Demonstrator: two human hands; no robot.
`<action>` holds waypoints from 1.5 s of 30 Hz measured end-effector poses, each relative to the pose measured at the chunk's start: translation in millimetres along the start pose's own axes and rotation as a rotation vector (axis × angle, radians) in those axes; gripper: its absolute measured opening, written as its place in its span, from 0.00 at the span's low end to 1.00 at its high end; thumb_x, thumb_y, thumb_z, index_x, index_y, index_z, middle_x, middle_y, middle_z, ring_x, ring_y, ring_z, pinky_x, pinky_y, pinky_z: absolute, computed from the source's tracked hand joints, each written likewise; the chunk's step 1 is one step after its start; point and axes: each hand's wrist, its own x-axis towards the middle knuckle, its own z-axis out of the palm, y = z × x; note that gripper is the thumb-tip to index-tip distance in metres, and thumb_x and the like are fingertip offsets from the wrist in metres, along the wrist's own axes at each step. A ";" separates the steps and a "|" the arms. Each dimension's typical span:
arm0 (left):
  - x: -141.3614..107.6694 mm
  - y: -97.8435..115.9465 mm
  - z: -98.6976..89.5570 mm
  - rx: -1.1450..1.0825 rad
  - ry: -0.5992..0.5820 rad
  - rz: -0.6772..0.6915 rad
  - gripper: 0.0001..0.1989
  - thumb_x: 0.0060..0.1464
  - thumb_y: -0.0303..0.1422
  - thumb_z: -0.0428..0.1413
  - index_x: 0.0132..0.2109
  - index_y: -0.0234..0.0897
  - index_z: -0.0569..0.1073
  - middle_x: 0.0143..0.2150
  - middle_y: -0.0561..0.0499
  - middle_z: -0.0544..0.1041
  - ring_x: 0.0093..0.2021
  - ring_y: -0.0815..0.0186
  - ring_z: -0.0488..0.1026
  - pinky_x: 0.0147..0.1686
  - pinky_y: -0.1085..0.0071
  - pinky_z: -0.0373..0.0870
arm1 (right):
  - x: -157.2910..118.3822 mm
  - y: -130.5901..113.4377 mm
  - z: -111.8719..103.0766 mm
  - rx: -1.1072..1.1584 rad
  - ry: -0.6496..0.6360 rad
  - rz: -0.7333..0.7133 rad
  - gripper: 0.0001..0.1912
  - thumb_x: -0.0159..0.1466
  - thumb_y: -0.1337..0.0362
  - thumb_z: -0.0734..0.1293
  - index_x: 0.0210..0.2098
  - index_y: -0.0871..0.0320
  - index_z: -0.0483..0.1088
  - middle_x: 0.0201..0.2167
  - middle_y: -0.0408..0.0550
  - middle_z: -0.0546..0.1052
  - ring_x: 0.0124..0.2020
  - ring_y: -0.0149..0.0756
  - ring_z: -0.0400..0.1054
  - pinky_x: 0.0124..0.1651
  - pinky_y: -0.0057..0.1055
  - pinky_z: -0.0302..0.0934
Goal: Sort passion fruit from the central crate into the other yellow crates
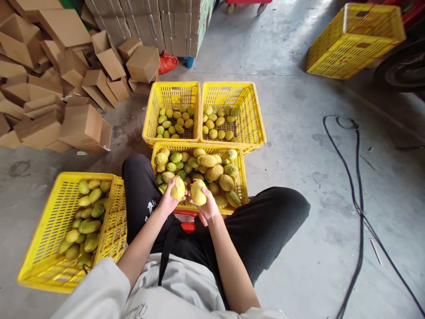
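My left hand (168, 202) is closed round a yellow lemon (178, 188). A second lemon (198, 192) is in my right hand (210, 206), whose fingers curl round its side. Both hands are close together over the near edge of a yellow plastic crate (245, 190) between my knees. Yellow and green lemons (207, 161), some large and bumpy, fill that crate. Right behind it, two more yellow crates stand side by side, the left one (150, 110) and the right one (255, 115), each with a layer of smaller lemons on the bottom.
Beside my left leg, another yellow crate (41, 235) holds long greenish lemons. Open cardboard boxes (81, 126) are heaped at the far left, near a stack of flattened cartons (142, 26). A black cable (360, 212) runs over the floor at right. Further back stands a yellow crate (352, 48).
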 end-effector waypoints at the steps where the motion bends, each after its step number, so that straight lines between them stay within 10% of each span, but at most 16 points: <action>1: 0.9 -0.3 -1.2 0.010 -0.007 -0.002 0.23 0.59 0.44 0.56 0.57 0.36 0.71 0.33 0.47 0.77 0.28 0.64 0.74 0.24 0.71 0.67 | 0.4 0.3 0.0 -0.008 0.001 -0.001 0.23 0.53 0.57 0.75 0.46 0.55 0.71 0.35 0.44 0.78 0.31 0.36 0.75 0.27 0.28 0.72; 12: 3.4 3.9 -1.1 -0.041 0.050 -0.010 0.21 0.64 0.50 0.46 0.49 0.40 0.73 0.33 0.48 0.77 0.24 0.66 0.73 0.20 0.72 0.66 | 1.6 4.4 1.0 -0.047 0.001 -0.023 0.20 0.56 0.54 0.72 0.46 0.54 0.72 0.34 0.44 0.78 0.33 0.40 0.77 0.32 0.35 0.75; 22: -5.2 4.7 0.7 -0.158 -0.033 0.087 0.16 0.60 0.40 0.56 0.51 0.39 0.73 0.46 0.45 0.78 0.43 0.59 0.78 0.43 0.63 0.77 | 3.3 -1.8 -3.5 -0.008 -0.043 0.022 0.23 0.57 0.49 0.71 0.45 0.56 0.72 0.41 0.53 0.82 0.49 0.52 0.76 0.48 0.50 0.75; 29: 1.8 -2.3 -1.4 -0.074 -0.006 0.030 0.08 0.60 0.35 0.56 0.42 0.38 0.77 0.39 0.49 0.78 0.34 0.64 0.77 0.48 0.59 0.76 | 3.5 11.6 -7.9 -0.083 0.038 -0.087 0.26 0.54 0.57 0.77 0.48 0.48 0.66 0.42 0.44 0.79 0.47 0.45 0.77 0.42 0.43 0.78; 45: -0.9 2.7 -0.6 -0.069 0.009 0.093 0.21 0.58 0.48 0.57 0.47 0.35 0.75 0.41 0.43 0.80 0.51 0.54 0.77 0.50 0.60 0.75 | 0.1 2.5 1.9 -0.013 -0.043 -0.067 0.22 0.54 0.56 0.74 0.47 0.51 0.69 0.44 0.47 0.80 0.48 0.47 0.76 0.48 0.49 0.74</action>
